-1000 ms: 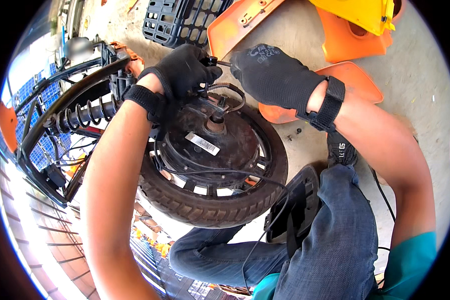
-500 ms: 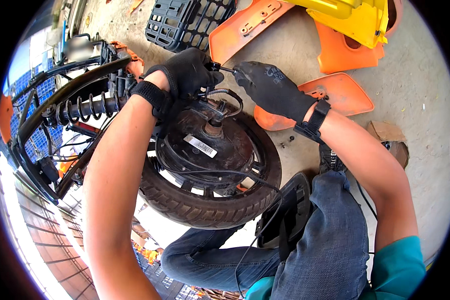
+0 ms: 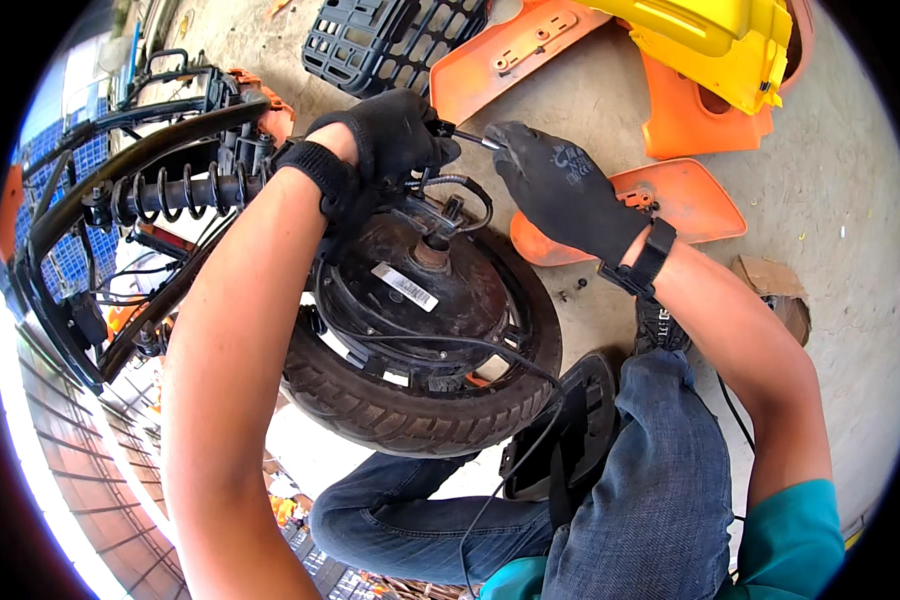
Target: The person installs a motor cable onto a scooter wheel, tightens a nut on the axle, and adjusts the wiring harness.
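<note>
My left hand (image 3: 395, 140), in a black glove, is closed around a small black part (image 3: 440, 128) above the wheel's hub. A thin dark rod (image 3: 470, 137) with a silver section runs from that part to my right hand (image 3: 565, 190). The right hand, also gloved in black, pinches the rod's silver end; whether it is a tool or a cable I cannot tell. Below both hands lies a wheel with a black hub motor (image 3: 400, 300) and a knobbly tyre (image 3: 420, 425). A short sheathed cable (image 3: 475, 190) curves beside its axle.
On the left stands a black frame (image 3: 55, 240) with a coil-spring shock absorber (image 3: 185, 195). Orange panels (image 3: 510, 60), a yellow panel (image 3: 710, 40) and a black plastic grid (image 3: 370, 45) lie on the floor beyond. A black tray-like piece (image 3: 580, 430) sits by my leg.
The view has shifted slightly. My right hand has drawn a little away from my left, and more of the rod's silver section shows. Both hands keep their hold.
</note>
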Motion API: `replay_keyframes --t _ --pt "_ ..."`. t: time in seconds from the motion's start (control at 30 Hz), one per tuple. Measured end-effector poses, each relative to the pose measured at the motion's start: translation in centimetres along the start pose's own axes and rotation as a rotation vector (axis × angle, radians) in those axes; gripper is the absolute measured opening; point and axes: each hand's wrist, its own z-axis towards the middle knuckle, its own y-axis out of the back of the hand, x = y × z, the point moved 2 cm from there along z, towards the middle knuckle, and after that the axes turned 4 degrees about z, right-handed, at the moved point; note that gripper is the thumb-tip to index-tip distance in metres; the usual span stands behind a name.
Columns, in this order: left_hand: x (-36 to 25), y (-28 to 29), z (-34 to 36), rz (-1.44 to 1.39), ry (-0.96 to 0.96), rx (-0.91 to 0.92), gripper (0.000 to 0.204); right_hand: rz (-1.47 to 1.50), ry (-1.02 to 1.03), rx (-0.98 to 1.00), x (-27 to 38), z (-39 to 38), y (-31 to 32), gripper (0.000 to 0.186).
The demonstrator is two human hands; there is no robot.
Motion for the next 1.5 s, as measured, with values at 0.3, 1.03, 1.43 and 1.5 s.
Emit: replay_keyframes --t 0.3,1.03,1.43,1.5 --pt "0.6 -0.8 0.6 -0.039 -0.06 -0.024 0.031 -0.286 0.096 0.194 3.1 -0.3 1.7 0.055" --pt "0.5 -0.9 0.7 -0.012 -0.119 0.002 0.028 -0.451 0.158 0.127 3.5 -1.2 1.5 0.059" --pt "-0.1 -0.6 0.5 0.094 -0.086 0.02 0.033 -0.521 0.194 0.146 4.1 -1.5 1.6 0.058" --pt "-0.2 -0.6 0.4 0.057 -0.066 0.023 0.033 -0.552 0.198 0.147 4.2 -1.5 1.7 0.056"
